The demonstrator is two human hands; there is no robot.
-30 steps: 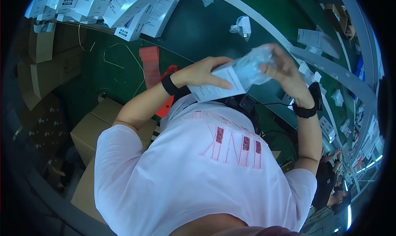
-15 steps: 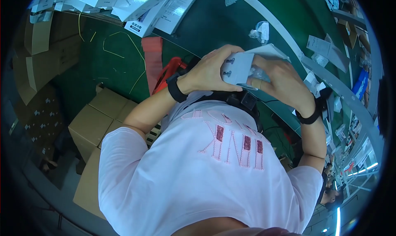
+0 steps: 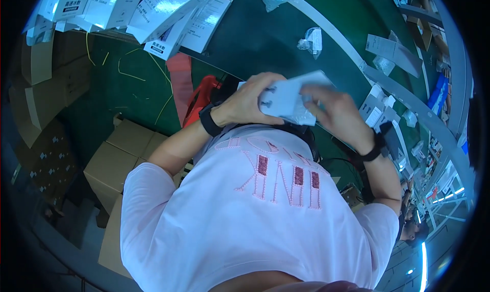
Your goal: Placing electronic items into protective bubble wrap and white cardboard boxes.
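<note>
Both hands are on one item: a flat white rectangular box-like pack (image 3: pixel 288 99) with what looks like a clear plastic sleeve at its lower right edge. It is held up in front of the chest, above the dark green tabletop (image 3: pixel 255 42), not resting on it.

Left hand (image 3: pixel 250 102) is closed around the pack's left end, fingers curled over the top face, thumb underneath. Right hand (image 3: pixel 337 111) grips the right end, fingers bent over the edge and pressing down on the sleeve.

Beyond the hands: small clear bag with a white part (image 3: pixel 311 39) lies on the tabletop. Farther up-left of the left hand, a row of white printed flat cartons (image 3: pixel 153 8). Below-left of the left hand, brown cardboard boxes (image 3: pixel 117 154) on the floor.

Progress, as a judgement: the pack is mid-handling, apparently being sleeved or unsleeved. It cannot be told which, nor how far in it sits. Pack not yet set down.
</note>
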